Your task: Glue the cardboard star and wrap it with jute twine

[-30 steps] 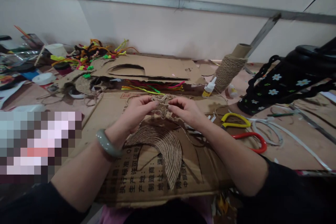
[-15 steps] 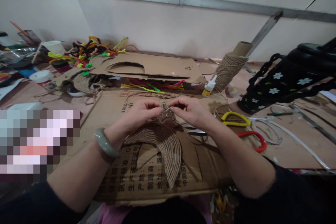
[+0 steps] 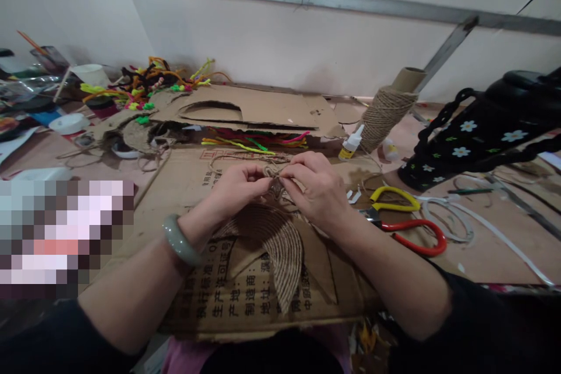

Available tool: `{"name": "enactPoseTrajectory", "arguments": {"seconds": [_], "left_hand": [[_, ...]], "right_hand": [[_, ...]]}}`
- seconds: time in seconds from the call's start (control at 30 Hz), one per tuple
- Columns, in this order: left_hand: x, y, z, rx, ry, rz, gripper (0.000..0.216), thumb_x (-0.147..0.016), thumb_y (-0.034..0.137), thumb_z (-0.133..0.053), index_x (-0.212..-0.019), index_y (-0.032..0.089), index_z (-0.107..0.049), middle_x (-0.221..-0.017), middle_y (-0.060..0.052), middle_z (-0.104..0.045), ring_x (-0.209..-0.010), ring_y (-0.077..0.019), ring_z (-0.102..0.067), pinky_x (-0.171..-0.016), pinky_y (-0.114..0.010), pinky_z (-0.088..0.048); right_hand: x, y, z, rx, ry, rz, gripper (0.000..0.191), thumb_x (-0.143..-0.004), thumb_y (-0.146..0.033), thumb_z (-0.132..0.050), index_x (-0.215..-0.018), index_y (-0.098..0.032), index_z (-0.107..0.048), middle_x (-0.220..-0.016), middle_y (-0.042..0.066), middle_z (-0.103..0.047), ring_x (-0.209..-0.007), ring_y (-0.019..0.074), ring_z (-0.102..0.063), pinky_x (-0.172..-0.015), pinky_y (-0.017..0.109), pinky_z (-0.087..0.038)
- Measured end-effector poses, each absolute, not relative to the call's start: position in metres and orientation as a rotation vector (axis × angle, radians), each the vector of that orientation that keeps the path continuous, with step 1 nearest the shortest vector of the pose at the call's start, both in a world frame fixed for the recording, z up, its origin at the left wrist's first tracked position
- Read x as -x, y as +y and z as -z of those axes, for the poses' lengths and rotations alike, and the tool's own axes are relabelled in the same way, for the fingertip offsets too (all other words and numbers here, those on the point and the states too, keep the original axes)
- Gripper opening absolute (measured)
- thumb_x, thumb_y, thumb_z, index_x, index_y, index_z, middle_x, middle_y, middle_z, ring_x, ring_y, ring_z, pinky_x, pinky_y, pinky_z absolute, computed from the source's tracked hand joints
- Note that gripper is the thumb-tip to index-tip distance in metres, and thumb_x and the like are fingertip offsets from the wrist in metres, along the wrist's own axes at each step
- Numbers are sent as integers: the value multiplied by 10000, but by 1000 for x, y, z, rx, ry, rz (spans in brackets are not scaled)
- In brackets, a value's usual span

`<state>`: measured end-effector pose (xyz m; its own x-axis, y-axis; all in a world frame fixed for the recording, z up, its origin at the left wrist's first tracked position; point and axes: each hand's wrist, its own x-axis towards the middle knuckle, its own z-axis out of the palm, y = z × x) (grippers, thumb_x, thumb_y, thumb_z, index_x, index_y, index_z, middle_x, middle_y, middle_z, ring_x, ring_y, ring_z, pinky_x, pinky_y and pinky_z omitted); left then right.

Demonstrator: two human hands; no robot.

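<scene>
My left hand (image 3: 239,184) and my right hand (image 3: 316,187) meet over a flat cardboard sheet (image 3: 210,298). Both pinch a small piece of jute twine work (image 3: 274,174) between their fingertips. A green bangle (image 3: 177,242) sits on my left wrist. Below the hands lies a curved fan shape covered in wound jute twine (image 3: 283,251), resting on the cardboard. Loose twine strands trail from the small piece toward the far edge of the sheet.
A jute twine cone (image 3: 383,111) and a small glue bottle (image 3: 350,143) stand at the back right. Scissors with one yellow and one red handle (image 3: 403,219) lie right of my hand. A black flowered bag (image 3: 477,134) sits far right. Cut cardboard (image 3: 263,108) and coloured pipe cleaners (image 3: 149,85) lie behind.
My hands have closed in tighter on the small twine piece and my right hand has shifted slightly left and over it. The view has tilted a little.
</scene>
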<state>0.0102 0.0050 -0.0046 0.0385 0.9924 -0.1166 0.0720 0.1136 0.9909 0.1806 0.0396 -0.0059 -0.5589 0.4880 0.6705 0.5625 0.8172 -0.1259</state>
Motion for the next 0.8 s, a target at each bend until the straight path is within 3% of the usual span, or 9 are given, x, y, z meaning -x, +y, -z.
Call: {"name": "enactPoseTrajectory", "arguments": {"seconds": [0.23, 0.5, 0.8], "left_hand": [[-13, 4, 2, -1200, 1210, -1148, 84, -667, 211, -656, -659, 142, -609, -586, 41, -568, -513, -72, -501, -535, -214, -410], [-13, 3, 2, -1153, 1224, -1254, 142, -654, 256, -697, -684, 142, -617, -624, 16, -608, -565, -95, -540, -573, -231, -446], [-14, 1, -3, -1152, 1159, -1180, 87, -662, 197, -665, -709, 128, -640, -649, 9, -620, -580, -94, -558, -588, -238, -476]], "right_hand": [[-174, 35, 7, 766, -2193, 9, 174, -862, -222, -497, -788, -188, -651, -843, 55, -623, -836, 173, -524, -777, 315, -443], [-174, 35, 9, 793, -2159, 88, 157, -841, -218, -528, -835, -208, -685, -848, 48, -643, -863, 183, -537, -794, 334, -424], [-174, 37, 12, 728, -2163, 117, 160, -854, -224, -525, -838, -207, -683, -833, 44, -632, -852, 176, -526, -793, 325, -424]]}}
